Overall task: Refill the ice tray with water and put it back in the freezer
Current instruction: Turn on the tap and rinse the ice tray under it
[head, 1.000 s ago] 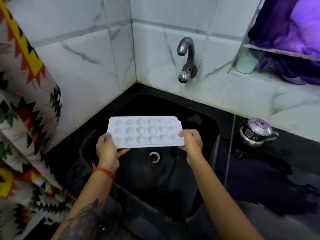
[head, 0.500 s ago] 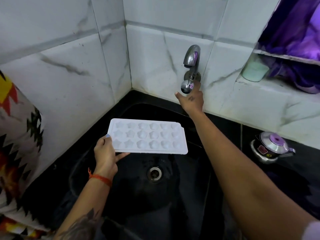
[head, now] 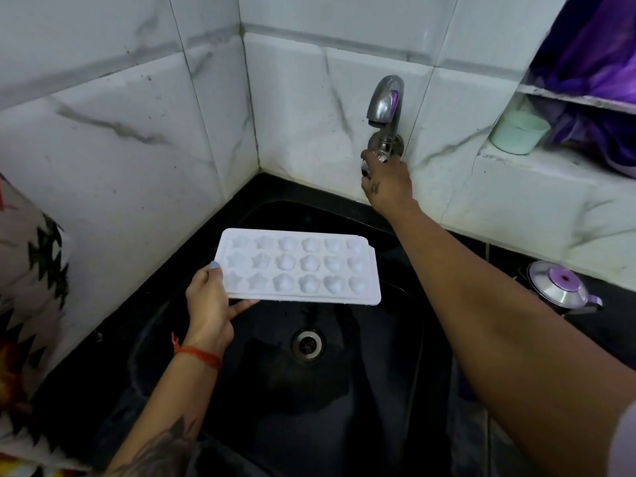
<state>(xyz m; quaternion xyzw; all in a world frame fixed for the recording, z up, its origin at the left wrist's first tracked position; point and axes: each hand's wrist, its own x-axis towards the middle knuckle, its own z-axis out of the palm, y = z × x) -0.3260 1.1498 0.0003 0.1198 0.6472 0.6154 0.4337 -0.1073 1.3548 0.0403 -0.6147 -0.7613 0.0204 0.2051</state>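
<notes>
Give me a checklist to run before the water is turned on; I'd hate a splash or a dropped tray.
1. Left hand grips the white plastic ice tray at its short edge: ok.
2. Right hand on the handle of the chrome wall tap: ok.
3. Tray under the spout: not ok, it sits lower left of it.
4. Tray over the black sink: ok.
5. Tray level: ok, roughly.
6. Water running: not yet.

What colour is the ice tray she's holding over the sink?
White, seen in the head view: the ice tray has star and flower-shaped moulds, gripped by the left hand.
</notes>
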